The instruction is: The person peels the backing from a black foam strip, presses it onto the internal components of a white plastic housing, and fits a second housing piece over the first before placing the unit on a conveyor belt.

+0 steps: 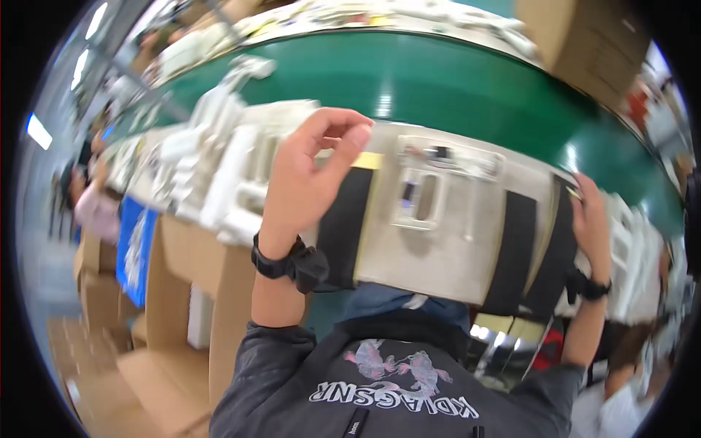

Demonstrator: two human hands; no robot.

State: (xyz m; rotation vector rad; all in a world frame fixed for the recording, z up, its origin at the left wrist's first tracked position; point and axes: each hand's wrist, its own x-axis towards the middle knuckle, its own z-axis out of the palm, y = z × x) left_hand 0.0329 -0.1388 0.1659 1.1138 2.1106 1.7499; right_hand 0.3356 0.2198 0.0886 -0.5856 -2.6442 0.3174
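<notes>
My left hand (310,175) is raised over the left part of a pale work board, its thumb and index fingertips pinched together. Whatever may be between those tips is too small to make out. Below it lies a wide black strip (345,226) with a yellow edge. At the board's right end, my right hand (591,223) has its fingers closed at the far end of another yellow-edged black strip (553,244); a small pale yellow bit shows at the fingertips. Beside that lies one more black strip (513,244). Between the hands sits a white plastic frame (418,198) with small dark parts.
A green conveyor belt (438,80) runs behind the board. White plastic parts (244,171) crowd the left, and more white parts (631,241) stand at the right. Open cardboard boxes (175,358) and a blue bin (136,248) stand at lower left. Another person (98,208) is farther left.
</notes>
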